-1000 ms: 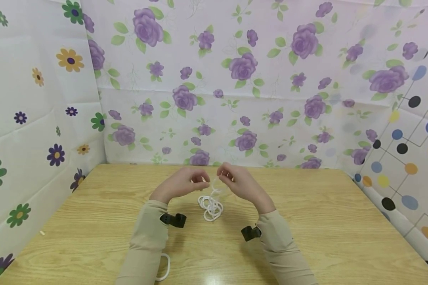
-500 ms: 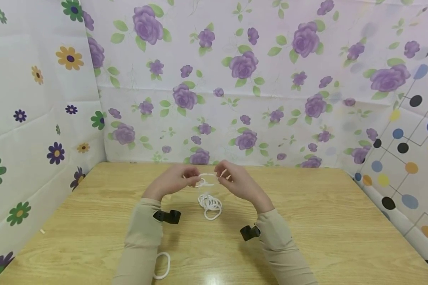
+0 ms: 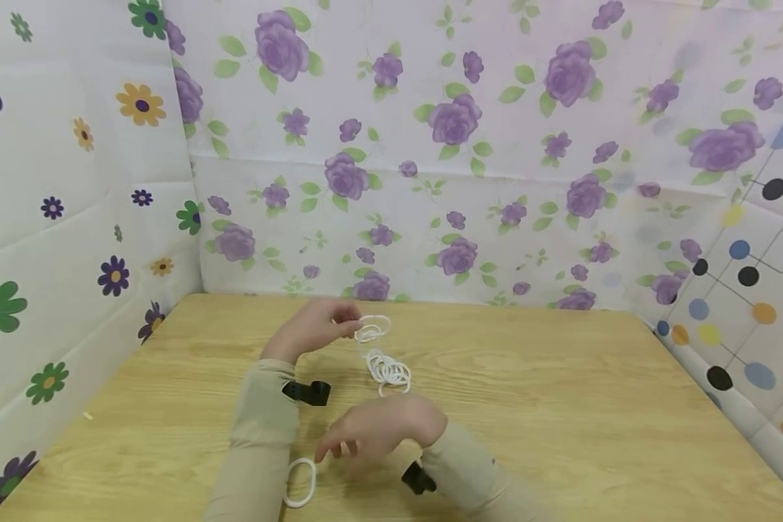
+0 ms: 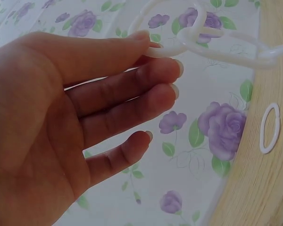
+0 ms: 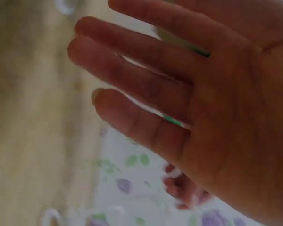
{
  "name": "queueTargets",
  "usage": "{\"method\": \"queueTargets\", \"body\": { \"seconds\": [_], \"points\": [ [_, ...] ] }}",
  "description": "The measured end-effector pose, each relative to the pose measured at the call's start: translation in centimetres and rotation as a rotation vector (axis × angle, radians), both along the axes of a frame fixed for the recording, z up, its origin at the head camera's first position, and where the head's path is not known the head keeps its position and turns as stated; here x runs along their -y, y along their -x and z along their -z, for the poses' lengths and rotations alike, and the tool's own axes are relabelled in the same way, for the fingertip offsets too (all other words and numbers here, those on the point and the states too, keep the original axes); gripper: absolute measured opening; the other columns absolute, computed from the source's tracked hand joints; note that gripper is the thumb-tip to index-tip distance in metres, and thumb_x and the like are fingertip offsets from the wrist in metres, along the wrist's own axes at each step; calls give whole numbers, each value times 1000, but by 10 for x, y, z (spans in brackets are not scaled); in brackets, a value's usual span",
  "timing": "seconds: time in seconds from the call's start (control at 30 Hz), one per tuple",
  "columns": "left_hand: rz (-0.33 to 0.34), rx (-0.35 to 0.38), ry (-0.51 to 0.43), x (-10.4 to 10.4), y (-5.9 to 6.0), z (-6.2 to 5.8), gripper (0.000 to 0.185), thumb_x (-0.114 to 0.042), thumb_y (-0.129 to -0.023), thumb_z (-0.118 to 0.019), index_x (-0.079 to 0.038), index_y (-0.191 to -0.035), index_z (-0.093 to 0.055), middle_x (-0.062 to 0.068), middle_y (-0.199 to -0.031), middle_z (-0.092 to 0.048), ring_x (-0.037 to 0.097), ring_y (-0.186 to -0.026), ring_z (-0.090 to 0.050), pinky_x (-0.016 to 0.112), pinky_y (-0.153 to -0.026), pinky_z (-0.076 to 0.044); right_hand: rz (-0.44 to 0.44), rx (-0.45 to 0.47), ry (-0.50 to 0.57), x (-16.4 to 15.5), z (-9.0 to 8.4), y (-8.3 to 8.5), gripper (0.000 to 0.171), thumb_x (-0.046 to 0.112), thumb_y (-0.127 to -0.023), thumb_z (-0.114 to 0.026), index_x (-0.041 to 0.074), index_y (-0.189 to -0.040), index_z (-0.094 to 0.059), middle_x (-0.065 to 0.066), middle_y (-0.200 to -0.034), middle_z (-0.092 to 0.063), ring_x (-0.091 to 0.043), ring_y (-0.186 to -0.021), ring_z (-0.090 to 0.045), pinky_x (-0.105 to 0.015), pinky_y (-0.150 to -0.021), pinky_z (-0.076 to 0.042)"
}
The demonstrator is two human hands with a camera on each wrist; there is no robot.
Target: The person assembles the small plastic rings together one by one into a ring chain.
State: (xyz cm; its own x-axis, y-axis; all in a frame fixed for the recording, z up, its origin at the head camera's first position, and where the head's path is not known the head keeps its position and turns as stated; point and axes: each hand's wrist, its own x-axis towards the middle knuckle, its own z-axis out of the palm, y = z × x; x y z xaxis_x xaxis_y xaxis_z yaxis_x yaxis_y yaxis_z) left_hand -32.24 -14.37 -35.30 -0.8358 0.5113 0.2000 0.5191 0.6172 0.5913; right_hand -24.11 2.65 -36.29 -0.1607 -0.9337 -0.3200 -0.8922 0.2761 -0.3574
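Observation:
My left hand [image 3: 315, 328] is raised over the far part of the table, pinching a white plastic chain link [image 4: 165, 52] between thumb and index finger. Other links of the white chain [image 4: 221, 55] are joined to it. Below, the rest of the chain lies in a small heap [image 3: 388, 371] on the tabletop. My right hand [image 3: 391, 424] is nearer the front, its fingers extended and holding nothing in the right wrist view [image 5: 226, 94]. Just beyond its fingertips, a separate oval white link [image 3: 314, 482] lies beside the left sleeve.
The wooden table [image 3: 561, 406] is bordered by a flowered cloth [image 3: 417, 239] at the back and patterned cloths on both sides. A small pale scrap [image 3: 88, 416] lies near the table's left edge. Black wrist cameras [image 3: 308, 393] sit on both sleeves.
My right hand has left the raised chain and come down toward the front left, to the loose link. My left hand keeps its link up, about where it was half a second ago.

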Motion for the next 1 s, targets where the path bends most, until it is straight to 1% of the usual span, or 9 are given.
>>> {"method": "queueTargets", "body": {
  "seconds": [0.1,0.17,0.23,0.43,0.57,0.67,0.8,0.9,1.0],
  "points": [
    [2,9,9,-3,0,2,14,-21,-97,-59,-10,-99,-69,2,-83,-69,19,-81,-67,33,-74,-52,6,-16,-103,10,16,-5,47,20,-92,-67,18,-137,-52,2,-92,-64,2,-74,-51,-5,-69,-37],
    [2,11,13,-5,-1,2,16,-22,-97,-59,-9,-99,-69,3,-84,-70,19,-81,-66,33,-74,-52,30,-18,-131,13,23,-5,48,19,-91,-68,22,-136,-51,4,-82,-57,1,-68,-46,-7,-65,-36],
    [2,8,16,-6,0,2,16,-22,-97,-59,-10,-99,-68,3,-84,-70,17,-80,-66,32,-73,-51,53,-33,-139,14,27,-5,45,14,-90,-69,23,-130,-53,6,-76,-51,-1,-65,-44,-9,-62,-35],
    [1,6,16,-6,1,1,13,-21,-97,-59,-11,-97,-68,2,-83,-69,19,-81,-67,32,-73,-52,73,-121,-134,16,33,-4,25,1,-81,-70,16,-98,-59,8,-74,-52,-2,-64,-44,-10,-57,-34],
    [6,10,8,-4,0,-2,12,-19,-97,-59,-11,-97,-68,3,-84,-69,20,-81,-67,33,-74,-52,107,-165,-168,19,33,-5,15,5,-81,-73,14,-80,-61,10,-69,-51,-1,-60,-41,-11,-54,-33],
    [7,15,1,-3,0,-3,11,-19,-97,-59,-13,-96,-68,3,-84,-69,21,-82,-68,34,-74,-53,110,-199,-177,18,30,-4,15,8,-81,-74,14,-74,-62,10,-66,-50,0,-57,-39,-12,-52,-33],
    [2,16,1,-2,1,-2,11,-19,-97,-59,-14,-96,-68,2,-83,-69,21,-82,-68,34,-74,-52,113,-187,-115,7,21,5,7,9,-81,-71,13,-77,-67,9,-68,-58,2,-57,-42,-10,-53,-35],
    [-1,12,4,-1,1,-1,11,-19,-97,-59,-13,-96,-68,2,-83,-70,21,-81,-68,33,-74,-52,135,-138,3,-8,14,17,4,9,-80,-69,13,-80,-67,9,-67,-58,3,-57,-43,-9,-55,-36],
    [-2,11,7,-1,1,-1,13,-19,-97,-59,-11,-97,-68,2,-84,-70,21,-81,-67,33,-73,-52,176,-106,152,-26,7,31,4,7,-81,-65,11,-81,-64,10,-64,-50,3,-56,-39,-9,-56,-34]
  ]
}}
